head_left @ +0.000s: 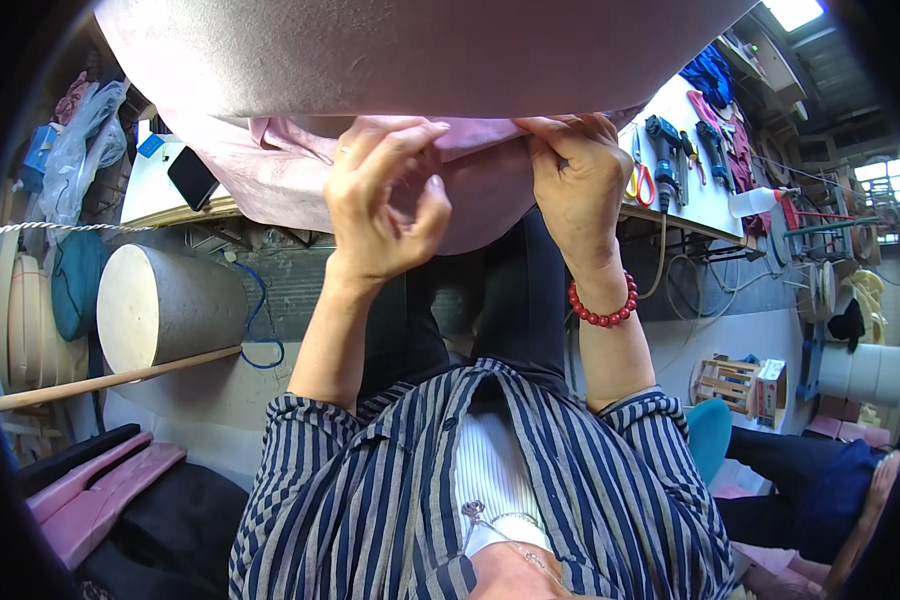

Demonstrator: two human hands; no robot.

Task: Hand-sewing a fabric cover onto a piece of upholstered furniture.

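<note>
A large padded piece covered in pale pink suede-like fabric (400, 60) fills the top of the view. From beneath its lower edge a looser flap of the same pink cloth (470, 210) hangs over my lap. My left hand (380, 195) is at that edge with bent fingers near the cloth, its thumb standing apart and nothing visible between them. My right hand (580, 185), below a red bead bracelet (604, 303), pinches the pink cloth just under the padded edge. Its fingertips are partly hidden by the padded piece.
On the worktable at right lie a power tool (662, 160), red-handled scissors (641, 185) and a white squeeze bottle (755, 202). A dark phone (192, 178) rests at left. A pale cylinder (170, 305) and a wooden pole (120, 380) flank me. Another person's arm (865, 520) shows lower right.
</note>
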